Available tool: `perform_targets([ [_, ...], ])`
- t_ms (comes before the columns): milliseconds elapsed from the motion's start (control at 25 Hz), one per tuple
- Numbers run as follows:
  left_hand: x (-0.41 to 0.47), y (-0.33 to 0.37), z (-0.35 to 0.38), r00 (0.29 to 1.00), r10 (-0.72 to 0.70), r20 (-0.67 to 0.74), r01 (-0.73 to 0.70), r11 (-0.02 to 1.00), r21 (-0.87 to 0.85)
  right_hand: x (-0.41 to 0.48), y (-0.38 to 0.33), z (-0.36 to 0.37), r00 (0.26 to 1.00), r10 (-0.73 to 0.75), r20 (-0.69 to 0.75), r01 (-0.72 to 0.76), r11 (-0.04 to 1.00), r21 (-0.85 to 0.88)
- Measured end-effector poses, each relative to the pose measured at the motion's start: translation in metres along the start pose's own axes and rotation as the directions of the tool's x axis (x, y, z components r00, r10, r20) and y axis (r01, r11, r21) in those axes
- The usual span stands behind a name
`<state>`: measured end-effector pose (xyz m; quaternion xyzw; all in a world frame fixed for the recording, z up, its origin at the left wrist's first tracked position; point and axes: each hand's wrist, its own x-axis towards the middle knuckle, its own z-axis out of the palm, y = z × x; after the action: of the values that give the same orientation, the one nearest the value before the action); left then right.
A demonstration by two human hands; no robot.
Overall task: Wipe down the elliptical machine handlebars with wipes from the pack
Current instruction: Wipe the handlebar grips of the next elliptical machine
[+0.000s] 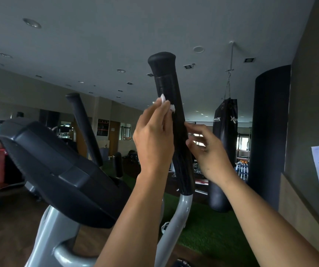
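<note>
Elliptical fills my left view, and I judge we're mid-wipe on the upper part of the near black handlebar grip. Left hand pinches the white wipe against the grip's left side. Right hand is loose, holding nothing, fingers at the grip's right edge, contact blurred. Next, I reckon: run the wipe down and around to the grey tube, then do the far handlebar; pack not in view.
</note>
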<state>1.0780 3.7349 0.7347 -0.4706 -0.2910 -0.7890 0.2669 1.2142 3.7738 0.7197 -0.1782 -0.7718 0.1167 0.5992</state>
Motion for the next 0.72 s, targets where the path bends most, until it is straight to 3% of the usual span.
perform_targets([
  [200, -0.047, -0.013, -0.003, 0.998, -0.009, 0.068, 0.008, 1.000, 0.005, 0.002, 0.004, -0.007, 0.999, -0.003, 0.039, 0.008, 0.991, -0.132],
  [440, -0.036, -0.010, -0.005, 0.998, -0.066, 0.017, 0.066, 0.997, 0.029, -0.001, 0.022, -0.012, 0.995, -0.011, 0.098, 0.020, 0.995, -0.094],
  [720, -0.103, -0.018, 0.016, 0.979, -0.201, -0.005, 0.201, 0.979, 0.001, -0.032, 0.057, -0.021, 0.979, 0.155, 0.131, -0.152, 0.988, -0.029],
])
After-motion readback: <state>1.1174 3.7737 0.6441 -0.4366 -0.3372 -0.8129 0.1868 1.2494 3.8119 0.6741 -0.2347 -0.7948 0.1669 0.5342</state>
